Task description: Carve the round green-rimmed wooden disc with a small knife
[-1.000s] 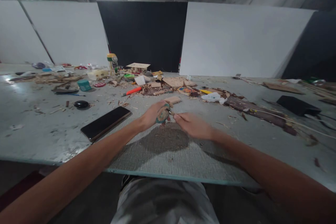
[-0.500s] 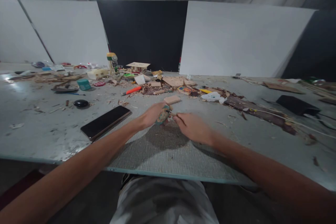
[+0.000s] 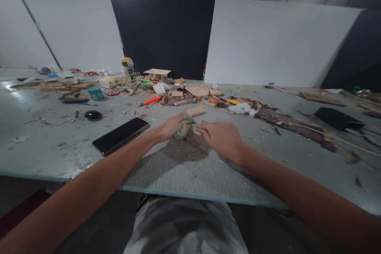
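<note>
teal rim, tan middle: that's the round piece (image 3: 182, 128) i've got gripped in my left hand (image 3: 172, 126), held up over the near part of the table (image 3: 172, 174). my right hand (image 3: 224, 139) is closed around a slim tool (image 3: 200, 126), and its tip end is right at the rim on the side facing that hand. can't tell if it's actually biting in.

what's changed in the last second is the angle: the piece has rolled round so its flat face looks more toward me, which i reckon gives a better view of the rough middle and easier access for the tool. my left fingers are mostly hidden behind it, so no idea exactly how they're wrapped.

around me it's a mess tbh. a pale wood block (image 3: 195, 111) sits just beyond my hands, probably the first thing i'd knock. the black phone (image 3: 120, 136) lies beside my left forearm, also a bit in the way. further back there's an orange-handled tool (image 3: 151, 100) by the shavings, plus crumpled white paper (image 3: 241, 108) next to a long bark-covered stick (image 3: 297, 129) off to the right.
</note>
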A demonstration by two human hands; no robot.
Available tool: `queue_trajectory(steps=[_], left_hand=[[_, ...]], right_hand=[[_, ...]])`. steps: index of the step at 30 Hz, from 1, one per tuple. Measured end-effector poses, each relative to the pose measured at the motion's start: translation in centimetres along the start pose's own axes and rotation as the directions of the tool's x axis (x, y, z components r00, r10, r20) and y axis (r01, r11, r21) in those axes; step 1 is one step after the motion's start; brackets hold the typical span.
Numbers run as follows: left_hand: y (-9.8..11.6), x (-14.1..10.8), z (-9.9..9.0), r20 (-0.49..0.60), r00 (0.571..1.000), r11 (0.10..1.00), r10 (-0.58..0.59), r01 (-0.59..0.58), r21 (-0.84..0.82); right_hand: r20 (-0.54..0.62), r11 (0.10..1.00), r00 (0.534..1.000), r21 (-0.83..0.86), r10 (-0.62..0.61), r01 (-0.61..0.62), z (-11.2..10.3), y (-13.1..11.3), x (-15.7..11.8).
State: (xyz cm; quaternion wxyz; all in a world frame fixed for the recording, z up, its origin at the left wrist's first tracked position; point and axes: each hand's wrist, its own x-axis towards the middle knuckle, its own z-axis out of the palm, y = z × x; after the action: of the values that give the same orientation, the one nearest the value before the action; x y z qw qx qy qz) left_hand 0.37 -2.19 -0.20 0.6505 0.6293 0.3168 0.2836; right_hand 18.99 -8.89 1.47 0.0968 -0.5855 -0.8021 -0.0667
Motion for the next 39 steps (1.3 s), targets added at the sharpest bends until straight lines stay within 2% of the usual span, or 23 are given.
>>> queue_trajectory(steps=[3,8,12,18,22,26,27,30,31,35,36,39], left_hand=[[0.4,0.0,-0.1,0.009,0.999,0.997,-0.049,0.050,-0.066],[0.5,0.2,-0.8,0.092,0.993,0.990,-0.069,0.079,-0.118],[0.5,0.2,-1.4,0.123,0.992,0.979,-0.009,0.034,-0.203],[0.5,0.0,-1.5,0.164,0.984,0.971,0.064,-0.024,-0.236],[0.4,-0.1,-1.3,0.154,0.983,0.971,0.095,-0.058,-0.230],[0.5,-0.3,-1.0,0.131,0.979,0.973,0.156,-0.129,-0.194],[0.6,-0.3,-0.8,0.115,0.979,0.974,0.168,-0.147,-0.171],[0.6,-0.4,-0.6,0.073,0.981,0.980,0.179,-0.171,-0.100],[0.5,-0.4,-0.5,0.063,0.981,0.981,0.184,-0.179,-0.079],[0.2,-0.3,-0.6,0.039,0.972,0.973,0.231,-0.232,0.014],[0.2,-0.2,-0.6,0.036,0.970,0.970,0.240,-0.241,0.033],[0.2,-0.2,-0.5,0.024,0.964,0.962,0.264,-0.265,0.073]], right_hand=[[-0.002,0.999,0.999,-0.034,-0.032,0.032,-0.2,0.4,-0.2],[0.051,0.976,0.996,0.209,-0.079,0.067,0.4,0.8,-0.3],[0.110,0.891,0.988,0.451,-0.108,0.047,0.6,0.5,-0.4],[0.150,0.731,0.975,0.682,-0.167,0.020,0.8,0.3,-0.4],[0.231,0.613,0.960,0.785,-0.157,-0.089,0.9,0.1,-0.6],[0.439,0.401,0.888,0.844,-0.137,-0.355,0.6,-0.7,-1.0],[0.460,0.373,0.879,0.842,-0.123,-0.389,0.4,-0.9,-1.1],[0.430,0.362,0.902,0.847,-0.032,-0.390,-0.1,-1.5,-1.3],[0.452,0.334,0.892,0.845,-0.028,-0.417,-0.2,-1.6,-1.3],[0.632,0.116,0.753,0.775,-0.182,-0.622,-0.2,-1.9,-1.4],[0.632,0.106,0.756,0.775,-0.169,-0.624,-0.2,-2.0,-1.4],[0.540,0.169,0.842,0.829,0.011,-0.534,-0.1,-2.3,-1.5]])
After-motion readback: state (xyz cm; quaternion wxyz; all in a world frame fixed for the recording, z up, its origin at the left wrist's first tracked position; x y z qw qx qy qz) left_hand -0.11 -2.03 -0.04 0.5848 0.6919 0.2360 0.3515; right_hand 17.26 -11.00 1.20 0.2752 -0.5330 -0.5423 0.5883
